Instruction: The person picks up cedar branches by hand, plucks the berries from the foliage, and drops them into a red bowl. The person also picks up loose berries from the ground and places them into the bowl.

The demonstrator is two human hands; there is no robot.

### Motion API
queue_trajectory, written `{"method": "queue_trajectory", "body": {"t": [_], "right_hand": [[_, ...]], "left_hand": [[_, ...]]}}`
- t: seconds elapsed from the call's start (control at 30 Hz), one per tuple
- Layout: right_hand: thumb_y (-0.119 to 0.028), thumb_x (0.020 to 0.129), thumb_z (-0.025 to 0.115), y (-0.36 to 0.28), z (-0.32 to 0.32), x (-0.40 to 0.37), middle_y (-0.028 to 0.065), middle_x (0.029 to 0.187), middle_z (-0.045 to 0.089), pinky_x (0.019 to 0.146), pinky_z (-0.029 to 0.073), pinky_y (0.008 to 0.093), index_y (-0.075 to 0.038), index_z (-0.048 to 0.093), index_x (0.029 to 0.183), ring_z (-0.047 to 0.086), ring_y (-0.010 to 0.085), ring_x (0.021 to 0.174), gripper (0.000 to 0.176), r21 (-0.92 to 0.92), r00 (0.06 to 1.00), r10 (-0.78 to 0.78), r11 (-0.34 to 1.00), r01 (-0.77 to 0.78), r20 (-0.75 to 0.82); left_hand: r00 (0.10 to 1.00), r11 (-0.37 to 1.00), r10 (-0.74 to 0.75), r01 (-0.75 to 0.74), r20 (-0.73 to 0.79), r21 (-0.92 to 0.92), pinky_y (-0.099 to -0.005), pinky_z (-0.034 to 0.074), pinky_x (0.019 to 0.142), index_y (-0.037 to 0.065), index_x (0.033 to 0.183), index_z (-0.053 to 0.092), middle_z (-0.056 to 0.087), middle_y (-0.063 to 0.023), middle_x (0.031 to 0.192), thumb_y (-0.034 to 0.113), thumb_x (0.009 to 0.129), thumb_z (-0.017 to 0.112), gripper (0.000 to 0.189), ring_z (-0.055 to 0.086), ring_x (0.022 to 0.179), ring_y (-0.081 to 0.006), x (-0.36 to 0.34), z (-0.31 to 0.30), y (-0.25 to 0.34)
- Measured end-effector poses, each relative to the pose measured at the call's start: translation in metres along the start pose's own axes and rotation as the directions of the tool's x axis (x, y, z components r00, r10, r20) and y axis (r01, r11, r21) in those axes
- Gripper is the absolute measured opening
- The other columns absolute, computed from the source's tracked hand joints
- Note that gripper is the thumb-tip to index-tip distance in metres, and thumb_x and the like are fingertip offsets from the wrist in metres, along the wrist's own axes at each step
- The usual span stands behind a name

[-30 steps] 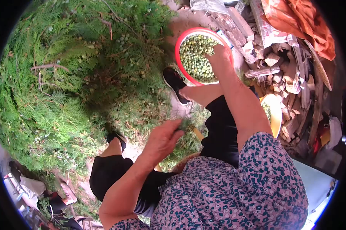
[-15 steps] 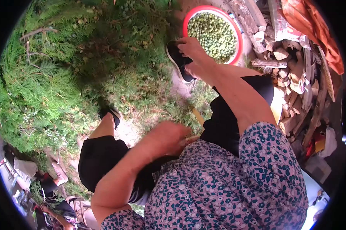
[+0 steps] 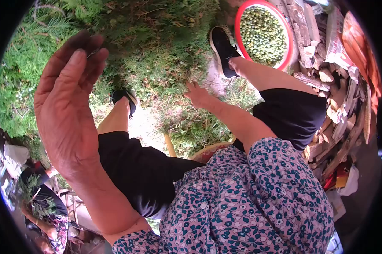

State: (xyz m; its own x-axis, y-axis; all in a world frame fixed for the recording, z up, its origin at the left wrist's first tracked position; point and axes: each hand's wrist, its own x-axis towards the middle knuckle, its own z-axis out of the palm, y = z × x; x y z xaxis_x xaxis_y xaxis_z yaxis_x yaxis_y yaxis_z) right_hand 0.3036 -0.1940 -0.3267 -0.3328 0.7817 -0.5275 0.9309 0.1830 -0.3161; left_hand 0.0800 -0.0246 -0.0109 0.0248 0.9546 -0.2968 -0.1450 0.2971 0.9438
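Note:
My left hand (image 3: 68,106) is raised at the left, close to the camera. Its fingers are bent and a little apart, the thumb stands up, and the fingertips are darkened; I see nothing held. My right hand (image 3: 197,95) reaches down between my legs, fingers spread, touching or just over the cut evergreen sprigs (image 3: 170,80) on the ground. Beyond my right shoe (image 3: 223,48) stands a red-rimmed basin (image 3: 289,40) holding many small green cones or berries (image 3: 263,36).
A large heap of leafy evergreen branches (image 3: 17,80) covers the ground ahead and left. Split firewood (image 3: 339,122) and an orange sheet (image 3: 358,44) lie at the right. A yellowish stick-like piece (image 3: 170,144) shows near my lap. Another person (image 3: 43,199) is at lower left.
My right hand has left the area by my shoe and the basin and come down to the sprigs. My left hand has risen from my lap to the left. The view has shifted.

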Motion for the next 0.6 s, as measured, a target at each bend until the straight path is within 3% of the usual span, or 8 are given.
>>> {"method": "queue_trajectory", "body": {"t": [0.13,0.2,0.23,0.3,0.37,0.53,0.57,0.6], "right_hand": [[-0.014,0.080,0.050,-0.007,0.021,-0.033,0.0098,0.118,0.048,0.080,0.045,0.0454,-0.013,0.063,0.095,0.044,0.0346,0.111,0.020,-0.202,0.936,-0.213,0.940,0.274,0.281],[-0.015,0.081,0.050,-0.015,0.004,-0.036,0.0103,0.113,0.052,0.081,0.046,0.0446,-0.014,0.063,0.098,0.048,0.0304,0.108,0.021,-0.127,0.665,-0.059,0.966,0.227,0.745],[-0.015,0.081,0.050,-0.017,0.004,-0.033,0.0103,0.113,0.052,0.081,0.046,0.0446,-0.014,0.063,0.098,0.048,0.0304,0.108,0.021,-0.129,0.661,-0.059,0.964,0.231,0.748],[-0.012,0.082,0.049,-0.022,0.004,-0.019,0.0102,0.111,0.054,0.081,0.046,0.0436,-0.014,0.062,0.099,0.052,0.0275,0.102,0.022,-0.035,0.726,0.019,0.999,0.006,0.688],[-0.006,0.081,0.047,-0.024,0.004,-0.003,0.0130,0.107,0.055,0.079,0.047,0.0399,-0.013,0.060,0.104,0.055,0.0275,0.097,0.028,0.135,0.882,-0.007,0.989,-0.064,0.472],[0.005,0.078,0.047,-0.046,-0.008,0.039,0.0111,0.137,0.029,0.084,0.049,0.0309,-0.016,0.043,0.127,0.046,0.0291,0.110,0.053,0.404,0.976,0.077,0.902,-0.156,0.206],[0.005,0.078,0.047,-0.050,-0.006,0.037,0.0111,0.137,0.029,0.084,0.049,0.0309,-0.016,0.043,0.127,0.046,0.0291,0.110,0.053,0.401,0.977,0.069,0.904,-0.146,0.199],[0.006,0.077,0.048,-0.057,0.002,0.026,0.0090,0.141,0.020,0.086,0.048,0.0298,-0.016,0.042,0.128,0.044,0.0277,0.113,0.056,0.140,0.961,0.022,0.988,-0.062,0.275]], "left_hand": [[1.000,1.000,0.008,-0.008,0.010,-0.029,-0.0357,0.042,0.094,-0.007,0.112,0.050,0.056,-0.0200,0.108,0.006,0.087,0.049,0.028,0.056,0.099,-0.0255,-0.001,-0.005,0.000],[1.000,0.999,0.024,-0.024,0.007,-0.035,-0.0360,0.041,0.094,-0.007,0.112,0.050,0.056,-0.0205,0.109,0.006,0.087,0.048,0.028,0.055,0.100,-0.0257,-0.002,-0.007,0.002],[0.999,0.999,0.028,-0.027,0.019,-0.027,-0.0360,0.041,0.094,-0.007,0.112,0.050,0.055,-0.0208,0.109,0.006,0.088,0.047,0.028,0.055,0.100,-0.0256,-0.003,-0.009,0.004],[0.999,0.999,0.025,-0.025,0.024,-0.020,-0.0361,0.041,0.094,-0.008,0.112,0.050,0.055,-0.0210,0.110,0.006,0.088,0.047,0.028,0.055,0.100,-0.0255,-0.004,-0.012,0.007],[0.999,0.999,0.034,-0.034,-0.007,-0.022,-0.0357,0.040,0.095,-0.008,0.112,0.050,0.055,-0.0210,0.111,0.006,0.088,0.045,0.028,0.055,0.100,-0.0254,-0.003,-0.017,0.006],[0.998,0.990,-0.018,0.026,0.058,-0.138,-0.0362,0.039,0.095,-0.008,0.113,0.049,0.054,-0.0217,0.111,0.006,0.089,0.044,0.029,0.055,0.101,-0.0254,-0.002,-0.032,0.003],[0.999,0.992,-0.010,0.017,0.050,-0.126,-0.0366,0.039,0.095,-0.008,0.114,0.049,0.054,-0.0220,0.112,0.006,0.089,0.044,0.029,0.055,0.101,-0.0256,-0.002,-0.033,0.001],[0.999,0.993,-0.002,0.008,0.046,-0.119,-0.0368,0.039,0.095,-0.008,0.114,0.049,0.054,-0.0222,0.112,0.006,0.088,0.044,0.029,0.055,0.101,-0.0257,-0.001,-0.034,0.002]]}}
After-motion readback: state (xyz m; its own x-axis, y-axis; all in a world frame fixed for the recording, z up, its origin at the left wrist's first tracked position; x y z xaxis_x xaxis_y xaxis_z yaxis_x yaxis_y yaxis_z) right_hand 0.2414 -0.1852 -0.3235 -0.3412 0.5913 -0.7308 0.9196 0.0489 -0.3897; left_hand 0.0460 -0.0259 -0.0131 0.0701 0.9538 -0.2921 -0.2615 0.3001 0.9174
